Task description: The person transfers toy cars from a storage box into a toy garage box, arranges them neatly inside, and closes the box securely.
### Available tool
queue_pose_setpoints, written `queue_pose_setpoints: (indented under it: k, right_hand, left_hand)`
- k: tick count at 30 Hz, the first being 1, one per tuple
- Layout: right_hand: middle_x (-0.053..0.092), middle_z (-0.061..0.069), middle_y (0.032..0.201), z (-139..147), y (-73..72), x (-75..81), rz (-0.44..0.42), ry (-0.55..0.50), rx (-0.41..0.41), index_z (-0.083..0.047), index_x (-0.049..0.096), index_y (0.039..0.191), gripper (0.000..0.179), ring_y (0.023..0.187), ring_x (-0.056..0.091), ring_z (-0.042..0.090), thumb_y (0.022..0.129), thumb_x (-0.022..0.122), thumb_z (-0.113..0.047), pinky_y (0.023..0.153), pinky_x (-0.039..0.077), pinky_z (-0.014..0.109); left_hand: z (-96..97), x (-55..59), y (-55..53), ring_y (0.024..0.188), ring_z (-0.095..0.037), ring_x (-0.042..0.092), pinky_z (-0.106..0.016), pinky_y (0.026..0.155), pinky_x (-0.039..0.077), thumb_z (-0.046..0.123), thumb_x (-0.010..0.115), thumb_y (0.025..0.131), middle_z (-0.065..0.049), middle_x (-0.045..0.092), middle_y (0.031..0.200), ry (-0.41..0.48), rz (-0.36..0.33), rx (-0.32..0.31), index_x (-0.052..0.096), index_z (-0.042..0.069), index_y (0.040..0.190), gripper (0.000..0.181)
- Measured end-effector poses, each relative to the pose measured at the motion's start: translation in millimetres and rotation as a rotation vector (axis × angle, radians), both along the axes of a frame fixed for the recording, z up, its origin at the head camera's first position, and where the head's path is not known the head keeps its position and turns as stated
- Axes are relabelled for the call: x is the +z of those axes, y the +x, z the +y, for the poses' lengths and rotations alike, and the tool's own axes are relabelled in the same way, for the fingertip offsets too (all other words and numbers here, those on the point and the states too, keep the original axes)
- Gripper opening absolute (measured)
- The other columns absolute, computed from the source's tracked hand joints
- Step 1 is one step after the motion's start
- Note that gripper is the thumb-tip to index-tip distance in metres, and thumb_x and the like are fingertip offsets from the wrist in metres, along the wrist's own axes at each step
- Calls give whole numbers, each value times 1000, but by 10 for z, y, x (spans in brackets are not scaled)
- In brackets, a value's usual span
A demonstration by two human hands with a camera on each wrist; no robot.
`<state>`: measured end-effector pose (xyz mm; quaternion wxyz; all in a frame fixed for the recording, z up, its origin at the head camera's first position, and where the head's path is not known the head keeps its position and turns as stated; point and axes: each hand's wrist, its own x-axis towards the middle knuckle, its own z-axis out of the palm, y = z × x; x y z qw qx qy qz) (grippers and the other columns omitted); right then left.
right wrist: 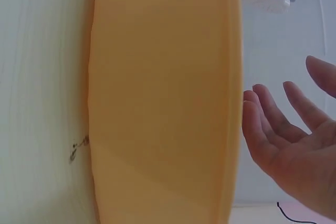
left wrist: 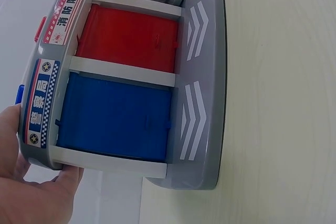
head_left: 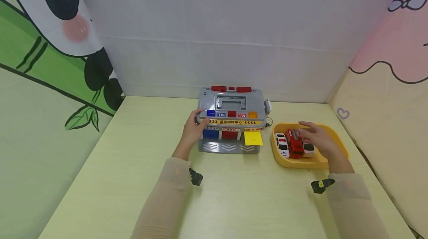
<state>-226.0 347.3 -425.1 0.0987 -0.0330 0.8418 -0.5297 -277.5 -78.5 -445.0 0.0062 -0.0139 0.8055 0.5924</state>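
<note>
A grey toy garage (head_left: 232, 103) stands at the back of the table, with a blue door (left wrist: 115, 116) and a red door (left wrist: 128, 38) in its front. A yellow flap (head_left: 253, 138) is raised at its third bay. My left hand (head_left: 195, 129) grips the garage's left corner, thumb on top in the head view. My right hand (head_left: 319, 138) hovers over a yellow tray (head_left: 291, 162), fingers spread and holding nothing. Inside the tray lie a white toy car (head_left: 282, 145), a red toy fire truck (head_left: 294, 144) and another white toy car (head_left: 308, 149), partly hidden by the hand.
A white wall sheet (head_left: 227, 45) rises right behind the garage. On the garage's right side hang a small white-grey part (head_left: 268, 106) and a coiled cord (head_left: 269, 122). The table's right edge runs close beside the tray, along a patterned side panel (head_left: 384, 120).
</note>
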Motion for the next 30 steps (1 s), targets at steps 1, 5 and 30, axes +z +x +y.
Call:
queue_pose_setpoints:
  k: [1,5,30]
  right_hand:
    - [32,38,143,24,-1,-8,4,7,-1,10,21,148,60,126,38,50,105,46,-23,102,40,51]
    - [34,38,141,100,-3,-41,5,42,-19,10,23,148,58,124,40,49,105,45,-21,96,47,38]
    - [28,42,139,356,-48,-213,-50,170,-65,11,25,147,65,123,34,57,94,61,-5,100,34,64]
  left_hand:
    - [1,-1,0,126,-33,47,-48,103,40,31,59,99,-15,46,141,0,0,0,41,19,144,50]
    - [4,-6,2,126,-33,47,-48,102,41,31,59,99,-15,46,141,3,1,2,41,19,144,50]
    - [7,14,21,126,-31,46,-48,102,41,31,59,99,-13,45,142,15,-6,8,41,19,144,50]
